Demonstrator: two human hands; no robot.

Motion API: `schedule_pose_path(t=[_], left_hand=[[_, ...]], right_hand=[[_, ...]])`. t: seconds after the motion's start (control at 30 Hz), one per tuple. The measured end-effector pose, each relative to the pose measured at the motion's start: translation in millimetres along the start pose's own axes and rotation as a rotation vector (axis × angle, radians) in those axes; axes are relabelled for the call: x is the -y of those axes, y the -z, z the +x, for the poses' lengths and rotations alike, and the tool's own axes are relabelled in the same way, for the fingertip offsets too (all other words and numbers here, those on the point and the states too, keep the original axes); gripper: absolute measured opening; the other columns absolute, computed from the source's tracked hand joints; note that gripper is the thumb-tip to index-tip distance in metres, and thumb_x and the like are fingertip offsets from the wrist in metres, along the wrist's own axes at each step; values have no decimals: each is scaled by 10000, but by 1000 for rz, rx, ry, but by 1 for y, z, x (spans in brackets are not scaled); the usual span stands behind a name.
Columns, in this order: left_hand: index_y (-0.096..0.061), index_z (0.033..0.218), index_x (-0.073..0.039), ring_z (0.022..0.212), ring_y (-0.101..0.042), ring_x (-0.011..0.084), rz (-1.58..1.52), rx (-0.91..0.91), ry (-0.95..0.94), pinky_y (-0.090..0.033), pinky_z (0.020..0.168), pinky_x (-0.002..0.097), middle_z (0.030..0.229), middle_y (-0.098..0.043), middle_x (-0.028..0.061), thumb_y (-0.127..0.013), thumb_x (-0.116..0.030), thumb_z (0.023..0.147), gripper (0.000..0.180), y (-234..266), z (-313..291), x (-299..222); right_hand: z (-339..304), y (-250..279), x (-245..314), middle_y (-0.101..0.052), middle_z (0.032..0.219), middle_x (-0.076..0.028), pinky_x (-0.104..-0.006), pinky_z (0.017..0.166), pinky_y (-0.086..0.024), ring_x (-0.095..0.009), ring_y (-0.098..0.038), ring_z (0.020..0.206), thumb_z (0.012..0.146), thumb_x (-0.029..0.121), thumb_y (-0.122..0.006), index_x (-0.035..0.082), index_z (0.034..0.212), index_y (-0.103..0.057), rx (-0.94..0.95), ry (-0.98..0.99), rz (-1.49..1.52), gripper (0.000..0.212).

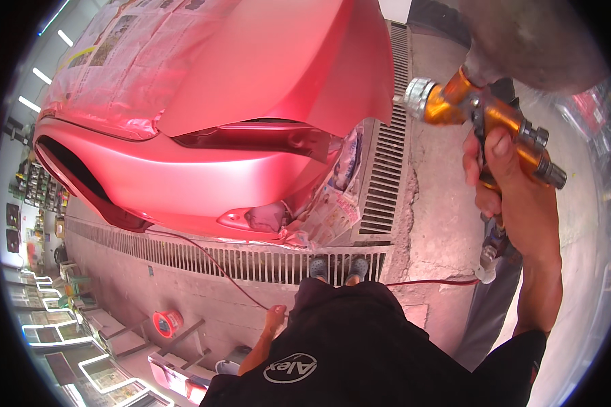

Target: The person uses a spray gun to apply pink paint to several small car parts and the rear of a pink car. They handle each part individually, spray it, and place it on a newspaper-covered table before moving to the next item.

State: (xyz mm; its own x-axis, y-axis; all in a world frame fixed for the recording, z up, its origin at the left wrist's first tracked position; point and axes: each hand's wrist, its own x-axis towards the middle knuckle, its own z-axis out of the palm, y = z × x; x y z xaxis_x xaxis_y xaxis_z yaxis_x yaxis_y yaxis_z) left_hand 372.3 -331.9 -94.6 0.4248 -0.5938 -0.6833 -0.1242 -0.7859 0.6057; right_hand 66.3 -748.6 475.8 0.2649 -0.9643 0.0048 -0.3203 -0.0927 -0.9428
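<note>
My right hand (509,166) is wrapped round the handle of an orange spray gun (449,102) with a silver front ring, raised at the upper right. Its nozzle faces left, toward the car. A large, cloudy paint cup (533,41) sits on top of the gun. From the gun's lower end a thin red air hose (431,281) runs behind my body. Low beside my left hip, my left hand (275,316) is closed on the hose, which continues up to the car's front. The car's bumper (204,180) and hood (271,61) are a satin pinkish red.
Masking paper (125,64) covers the car's upper left, and more newspaper (336,210) hangs at the bumper corner. Floor grates (387,156) run beside and before the car. A red bucket (168,323) and metal-framed stands are at left. Clear plastic sheeting hangs at far right.
</note>
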Motion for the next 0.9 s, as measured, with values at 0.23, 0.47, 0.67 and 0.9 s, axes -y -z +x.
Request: schedule_pose_path(t=[0.23, 0.47, 0.67, 0.9], left_hand=[[-718, 1169, 32, 1024, -734, 324, 97, -53, -1, -561, 886, 413, 1090, -759, 229, -657, -367, 936, 466, -15, 20, 19], [-681, 1025, -38, 997, -714, 391, 243, -14, -208, -563, 876, 453, 1047, -721, 244, -598, -222, 942, 218, -14, -1, -19], [-637, 957, -46, 993, -687, 444, 412, -21, -429, -563, 859, 480, 1101, -697, 254, -598, -182, 931, 144, -11, 10, 1], [-718, 1098, -3, 920, -747, 319, 196, -23, -182, -578, 821, 416, 1027, -744, 238, -619, -276, 939, 331, -8, 14, 15]], right_hand=[[-12, 11, -9, -631, 829, -36, -208, 479, -321, -37, -416, 535, 1018, 604, -554, 38, 1141, -634, 265, 25, -3, 585], [17, 6, 2, -591, 746, -24, -228, 466, -335, -48, -411, 502, 1018, 598, -585, 63, 976, -638, 120, -171, 124, 540], [41, 19, 7, -588, 741, -10, -215, 433, -333, -29, -367, 468, 1000, 651, -573, 90, 977, -626, -128, -149, 172, 564], [30, 16, 0, -629, 815, -32, -215, 434, -359, -28, -394, 467, 1027, 618, -549, 63, 1114, -640, -161, -107, 219, 569]])
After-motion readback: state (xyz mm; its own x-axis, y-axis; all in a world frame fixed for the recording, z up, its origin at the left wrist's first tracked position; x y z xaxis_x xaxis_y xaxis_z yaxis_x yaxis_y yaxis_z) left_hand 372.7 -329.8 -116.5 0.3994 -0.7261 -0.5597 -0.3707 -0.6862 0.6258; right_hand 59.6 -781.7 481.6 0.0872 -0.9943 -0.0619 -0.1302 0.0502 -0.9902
